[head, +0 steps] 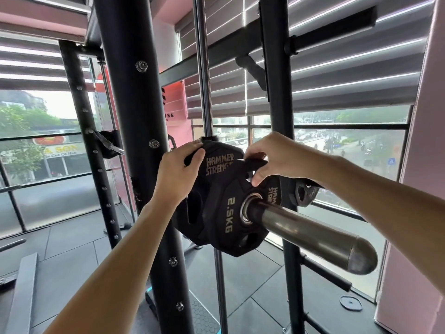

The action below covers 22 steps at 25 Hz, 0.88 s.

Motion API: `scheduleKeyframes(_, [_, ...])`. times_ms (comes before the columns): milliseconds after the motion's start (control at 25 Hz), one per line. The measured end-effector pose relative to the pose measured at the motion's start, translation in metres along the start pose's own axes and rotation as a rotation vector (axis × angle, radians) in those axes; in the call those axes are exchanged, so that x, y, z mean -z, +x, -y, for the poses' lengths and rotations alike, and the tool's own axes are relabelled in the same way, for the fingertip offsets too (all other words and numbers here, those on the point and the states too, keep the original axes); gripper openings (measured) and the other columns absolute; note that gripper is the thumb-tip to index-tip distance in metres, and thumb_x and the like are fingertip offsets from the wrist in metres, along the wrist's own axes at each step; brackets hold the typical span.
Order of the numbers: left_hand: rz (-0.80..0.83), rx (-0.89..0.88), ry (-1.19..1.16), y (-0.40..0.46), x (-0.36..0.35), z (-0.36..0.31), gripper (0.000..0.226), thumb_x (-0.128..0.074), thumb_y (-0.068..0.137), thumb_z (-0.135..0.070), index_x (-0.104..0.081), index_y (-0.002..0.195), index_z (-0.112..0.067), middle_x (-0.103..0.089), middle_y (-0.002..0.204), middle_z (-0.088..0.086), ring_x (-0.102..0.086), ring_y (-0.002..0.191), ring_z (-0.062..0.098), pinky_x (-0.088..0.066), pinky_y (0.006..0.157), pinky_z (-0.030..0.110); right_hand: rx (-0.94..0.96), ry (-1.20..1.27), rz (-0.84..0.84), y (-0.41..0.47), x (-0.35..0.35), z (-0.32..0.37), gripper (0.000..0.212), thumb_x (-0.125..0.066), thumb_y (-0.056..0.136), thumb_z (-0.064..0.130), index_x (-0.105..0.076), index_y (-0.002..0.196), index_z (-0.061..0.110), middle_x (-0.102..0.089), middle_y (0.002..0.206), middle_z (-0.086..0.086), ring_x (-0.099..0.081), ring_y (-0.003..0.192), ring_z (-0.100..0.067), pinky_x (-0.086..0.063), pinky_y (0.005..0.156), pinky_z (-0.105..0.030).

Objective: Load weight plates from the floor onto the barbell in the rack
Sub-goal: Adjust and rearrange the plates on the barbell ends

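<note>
Grey rubber floor tiles (79, 239) and half-lowered blinds (337, 68) frame a black rack upright (142, 131) by the window. On the barbell sleeve (310, 227) two plates are already threaded: a larger plate (216, 162) and, outboard of it, a 2.5 kg plate (231, 220).

The step in hand looks like seating the load. The left hand (179, 169) wraps the larger plate's upper rim, fingers curled over the edge and thumb on the face — a closed grip. The right hand (277, 157) pinches near a grip slot at the top of the small plate; exactly what its fingertips (255, 182) press is hard to tell.

Next, probably, both plates need pushing inward, away from the fingers — flush against the collar — before fetching the small plate on the floor (351, 303), well below the right hand.
</note>
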State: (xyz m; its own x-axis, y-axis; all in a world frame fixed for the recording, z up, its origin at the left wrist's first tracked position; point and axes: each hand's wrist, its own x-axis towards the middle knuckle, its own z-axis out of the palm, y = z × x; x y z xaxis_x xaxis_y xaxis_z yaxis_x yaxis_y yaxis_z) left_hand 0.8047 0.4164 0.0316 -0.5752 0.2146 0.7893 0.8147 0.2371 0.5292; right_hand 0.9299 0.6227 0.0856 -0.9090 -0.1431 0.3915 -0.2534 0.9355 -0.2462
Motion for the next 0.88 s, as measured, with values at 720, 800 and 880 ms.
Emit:
scheduleKeyframes(720, [-0.002, 0.046, -0.205, 0.005, 0.002, 0.012, 0.024, -0.071, 0.092, -0.023, -0.076, 0.115, -0.019, -0.072, 0.120, -0.009, -0.063, 0.115, -0.001, -0.049, 0.107, 0.035, 0.065, -0.228, -0.164, 0.039, -0.025, 0.003, 0.058, -0.087, 0.069, 0.032, -0.064, 0.119, 0.013, -0.054, 0.095, 0.011, -0.058, 0.089, -0.015, -0.040, 0.071, -0.025])
scheduleKeyframes(800, [0.014, 0.049, -0.217, 0.003, 0.003, 0.013, 0.028, -0.074, 0.089, -0.025, -0.075, 0.117, -0.019, -0.071, 0.121, -0.010, -0.062, 0.116, -0.003, -0.049, 0.107, 0.034, 0.084, -0.234, -0.225, 0.039, -0.025, 0.007, 0.063, -0.088, 0.068, 0.034, -0.057, 0.120, 0.014, -0.054, 0.093, 0.012, -0.056, 0.086, -0.013, -0.038, 0.068, -0.024])
scheduleKeyframes(880, [0.025, 0.046, -0.224, 0.002, 0.003, 0.014, 0.030, -0.075, 0.088, -0.026, -0.074, 0.118, -0.020, -0.071, 0.123, -0.011, -0.062, 0.117, -0.002, -0.049, 0.107, 0.036, -0.013, -0.234, -0.278, 0.036, -0.025, 0.006, 0.058, -0.087, 0.062, 0.051, -0.059, 0.098, 0.014, -0.060, 0.083, 0.008, -0.059, 0.075, -0.016, -0.043, 0.060, -0.026])
